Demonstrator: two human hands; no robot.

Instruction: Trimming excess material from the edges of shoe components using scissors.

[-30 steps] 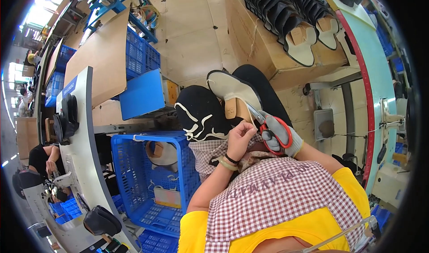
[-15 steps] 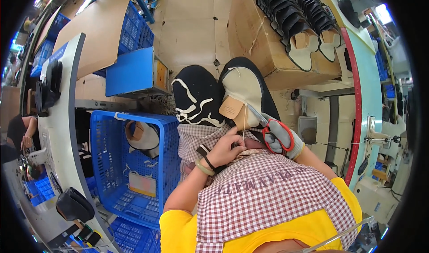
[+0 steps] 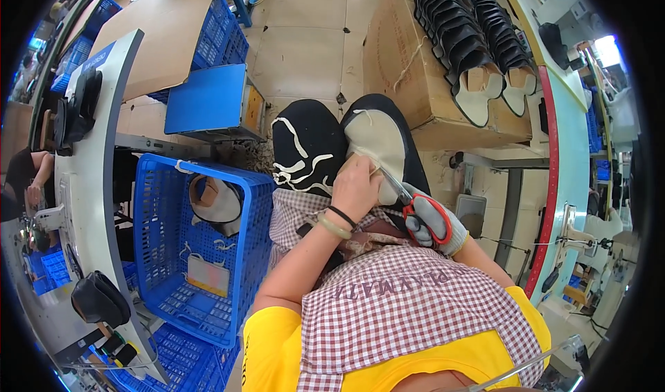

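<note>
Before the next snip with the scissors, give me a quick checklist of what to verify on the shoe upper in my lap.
1. Right hand, gloved, holds the red-handled scissors: ok.
2. Left hand steadies the black shoe upper: ok.
3. Blade tips lie on the pale insole, close beside the left fingers: not ok.
4. What the blades bite on: cannot tell.
5. Upper rests in the lap over the checked apron: ok.
6. Blue crate stands at the left, apart: ok.

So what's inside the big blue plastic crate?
In the blue plastic crate lie a shoe upper with a tan lining and a pale card tag. The checked apron hides the crate's right edge.
</note>
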